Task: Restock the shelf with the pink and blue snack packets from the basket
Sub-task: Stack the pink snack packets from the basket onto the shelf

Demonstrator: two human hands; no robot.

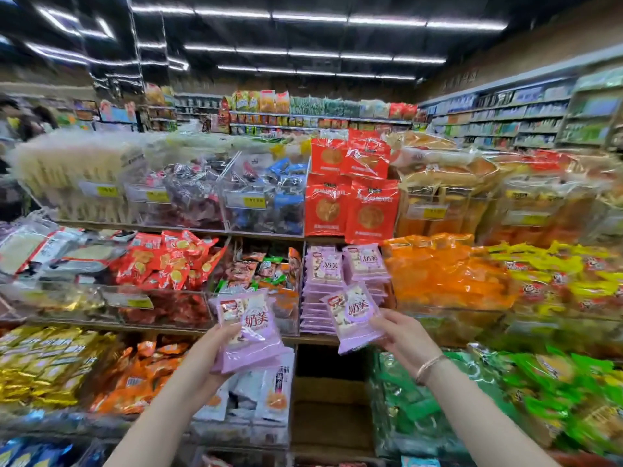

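At shelf (101,326), left grip (209,352) on 奶芙 stack (251,332), right grip (401,338) on 奶芙 packet (354,315)

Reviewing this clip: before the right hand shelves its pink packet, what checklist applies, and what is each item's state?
1. right hand grips single pink packet: ok.
2. left hand holds spare pink stack: ok.
3. Matching shelf stacks lie straight ahead: ok.
4. Path from packet to those stacks is free: ok.
5. Room on top of them: cannot tell.
6. Stock left in basket: cannot tell, out of view.
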